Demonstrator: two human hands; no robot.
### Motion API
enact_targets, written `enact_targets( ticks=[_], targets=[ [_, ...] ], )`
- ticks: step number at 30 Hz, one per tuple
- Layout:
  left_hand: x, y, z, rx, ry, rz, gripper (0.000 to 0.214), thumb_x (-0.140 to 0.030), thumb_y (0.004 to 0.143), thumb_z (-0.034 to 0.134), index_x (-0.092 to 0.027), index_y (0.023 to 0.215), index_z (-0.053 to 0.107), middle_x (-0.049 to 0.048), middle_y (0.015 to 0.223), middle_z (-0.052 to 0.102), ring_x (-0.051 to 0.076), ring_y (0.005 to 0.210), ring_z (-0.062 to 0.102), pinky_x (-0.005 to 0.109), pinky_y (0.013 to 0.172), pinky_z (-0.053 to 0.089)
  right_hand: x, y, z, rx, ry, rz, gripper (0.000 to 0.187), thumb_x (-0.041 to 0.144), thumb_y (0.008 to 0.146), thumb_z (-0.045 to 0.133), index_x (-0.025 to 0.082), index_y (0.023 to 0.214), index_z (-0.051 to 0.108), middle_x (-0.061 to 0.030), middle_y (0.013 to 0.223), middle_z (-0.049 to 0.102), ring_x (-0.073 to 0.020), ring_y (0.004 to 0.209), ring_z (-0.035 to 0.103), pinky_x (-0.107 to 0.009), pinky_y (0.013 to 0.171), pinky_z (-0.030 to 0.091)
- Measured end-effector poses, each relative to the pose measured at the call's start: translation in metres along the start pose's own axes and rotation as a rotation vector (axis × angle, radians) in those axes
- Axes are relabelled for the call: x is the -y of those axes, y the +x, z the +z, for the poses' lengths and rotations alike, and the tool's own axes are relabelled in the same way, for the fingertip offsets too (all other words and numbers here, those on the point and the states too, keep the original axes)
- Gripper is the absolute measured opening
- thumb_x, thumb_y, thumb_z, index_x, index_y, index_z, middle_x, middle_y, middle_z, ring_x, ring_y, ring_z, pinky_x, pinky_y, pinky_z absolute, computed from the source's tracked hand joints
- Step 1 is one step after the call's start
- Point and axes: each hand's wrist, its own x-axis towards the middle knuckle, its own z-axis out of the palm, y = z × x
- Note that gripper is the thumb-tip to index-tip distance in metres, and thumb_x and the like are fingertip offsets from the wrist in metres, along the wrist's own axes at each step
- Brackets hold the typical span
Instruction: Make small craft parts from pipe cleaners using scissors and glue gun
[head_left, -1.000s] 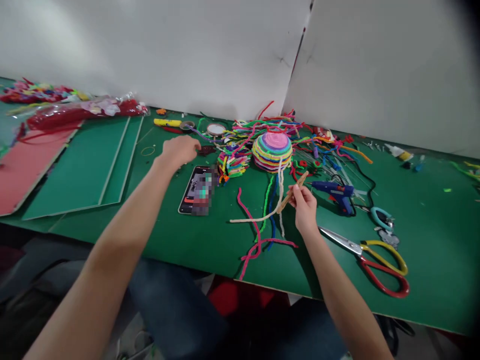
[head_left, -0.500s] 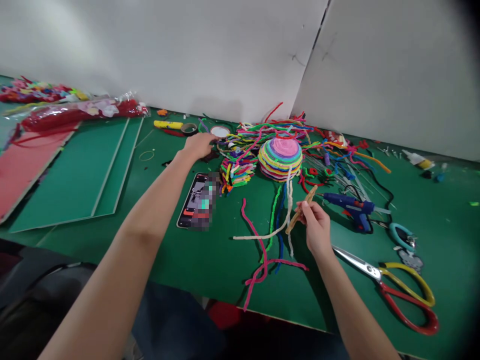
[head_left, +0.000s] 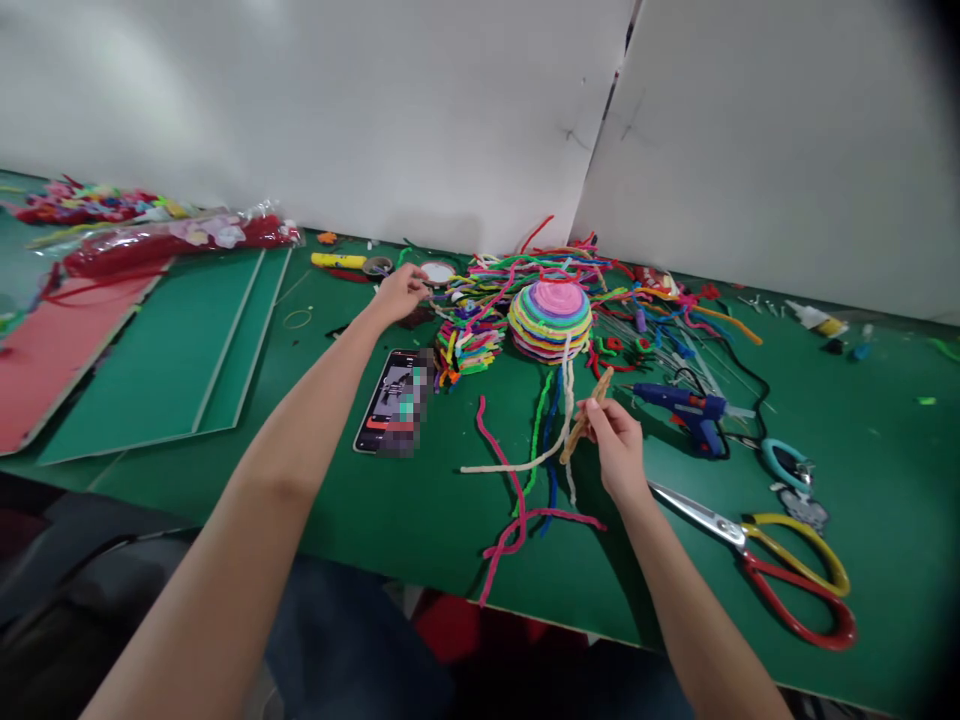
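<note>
My right hand [head_left: 611, 440] is closed, pinching a short tan piece of pipe cleaner [head_left: 576, 440] folded into a narrow strip. White pipe cleaners [head_left: 517, 468] lie just left of it. My left hand [head_left: 401, 292] hovers over the back of the table, its fingers loosely bent and apart, with nothing visible in them. Beside it are a round white-topped lid [head_left: 438, 273] and a bundle of cut colourful pipe cleaners [head_left: 469, 348]. A striped dome of coiled pipe cleaner [head_left: 553, 315] with a pink top stands between and beyond my hands.
To the right are a blue glue gun [head_left: 686, 405] and large scissors [head_left: 750, 545] with yellow and red handles. A phone [head_left: 390, 405] lies below my left hand. A tape roll [head_left: 377, 268], yellow tube [head_left: 337, 260] and green boards [head_left: 172, 350] are leftward. Pink pipe cleaners [head_left: 517, 510] lie in front.
My left hand has lifted slightly and its fingers have loosened. A purple bit now shows in the tape roll. My right hand still holds the tan piece; the view has shifted slightly.
</note>
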Motion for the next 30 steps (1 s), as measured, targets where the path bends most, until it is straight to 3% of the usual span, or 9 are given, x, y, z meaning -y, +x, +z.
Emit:
enact_targets(
  ticks=[6, 13, 16, 19, 23, 30],
  targets=[
    [-0.048, -0.045, -0.005, 0.029, -0.787, -0.051, 0.022, -0.016, 0.069, 0.064, -0.017, 0.087, 0.050, 0.0009, 0.080, 0.060, 0.013, 0.079, 0.064, 0.017, 0.052, 0.046, -0.002, 0.001, 0.001, 0.011, 0.029, -0.016, 0.029, 0.046, 0.076, 0.061, 0.018, 0.071, 0.064, 0.0021, 0.062, 0.058, -0.0078, 0.053, 0.046, -0.022, 0.052, 0.040],
    [-0.110, -0.114, 0.022, 0.262, -1.184, -0.059, 0.031, -0.016, 0.059, 0.074, -0.018, 0.083, 0.054, -0.0045, 0.072, 0.056, 0.008, 0.070, 0.063, 0.008, 0.042, 0.042, 0.004, 0.000, 0.001, 0.005, 0.071, -0.035, 0.031, 0.049, 0.072, 0.063, 0.018, 0.071, 0.064, 0.0024, 0.061, 0.056, -0.0083, 0.053, 0.047, -0.023, 0.053, 0.041],
    [-0.132, -0.132, 0.041, 0.376, -1.254, -0.050, 0.035, -0.015, 0.057, 0.075, -0.018, 0.086, 0.056, -0.0046, 0.076, 0.058, 0.007, 0.071, 0.064, 0.008, 0.044, 0.045, 0.008, -0.001, 0.000, 0.007, 0.076, -0.053, 0.031, 0.050, 0.072, 0.063, 0.018, 0.071, 0.063, 0.0023, 0.061, 0.056, -0.0085, 0.054, 0.047, -0.023, 0.054, 0.041],
    [-0.149, -0.142, 0.057, 0.392, -1.301, -0.057, 0.035, -0.019, 0.057, 0.077, -0.018, 0.085, 0.056, -0.0047, 0.076, 0.059, 0.007, 0.072, 0.064, 0.009, 0.044, 0.046, 0.011, -0.002, -0.002, 0.008, 0.066, -0.095, 0.031, 0.050, 0.073, 0.061, 0.019, 0.077, 0.064, 0.0022, 0.064, 0.055, -0.0088, 0.056, 0.047, -0.023, 0.053, 0.040],
    [-0.158, -0.149, 0.069, 0.281, -1.275, -0.002, 0.034, -0.024, 0.059, 0.077, -0.019, 0.085, 0.056, -0.0048, 0.074, 0.059, 0.008, 0.072, 0.064, 0.009, 0.044, 0.046, 0.015, -0.005, -0.002, 0.062, -0.030, -0.160, 0.032, 0.050, 0.076, 0.058, 0.021, 0.086, 0.066, 0.0024, 0.063, 0.052, -0.0092, 0.054, 0.043, -0.023, 0.049, 0.036],
    [-0.148, -0.158, 0.068, 0.002, -0.979, 0.338, 0.025, -0.021, 0.067, 0.072, -0.017, 0.085, 0.055, -0.0009, 0.076, 0.062, 0.010, 0.072, 0.062, 0.014, 0.046, 0.048, 0.019, -0.015, 0.006, 0.185, -0.058, -0.212, 0.028, 0.044, 0.079, 0.058, 0.020, 0.093, 0.065, 0.0018, 0.068, 0.052, -0.0091, 0.057, 0.041, -0.024, 0.053, 0.033]
  ],
)
